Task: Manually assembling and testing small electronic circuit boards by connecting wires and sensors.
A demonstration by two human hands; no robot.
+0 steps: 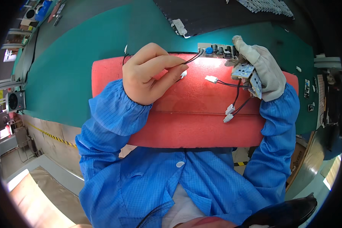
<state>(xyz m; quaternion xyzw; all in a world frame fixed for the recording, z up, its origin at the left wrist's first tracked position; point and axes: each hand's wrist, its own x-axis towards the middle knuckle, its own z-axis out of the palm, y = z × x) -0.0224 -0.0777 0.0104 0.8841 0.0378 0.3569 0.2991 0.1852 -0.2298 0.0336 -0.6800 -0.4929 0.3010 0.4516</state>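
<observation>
My bare left hand point(146, 74) pinches black wires point(194, 58) between thumb and forefinger. A white connector point(183, 74) shows just beyond the thumb tip. The wires run to the left end of a long circuit board point(216, 50) with a blue disc and black cylindrical parts. My right hand point(271, 72), in a whitish glove, closes around this board's right end. It also holds small white circuit boards point(243, 70) against the palm. From these, black wires with white plugs point(211, 79) hang over the red pad point(171, 127).
Beyond the pad spreads a green work surface point(64, 79). A black mat point(209, 19) carries a stack of white boards point(268, 7) at the far right and a loose white board point(179, 27) near its corner. Small boards point(307, 88) lie at the right.
</observation>
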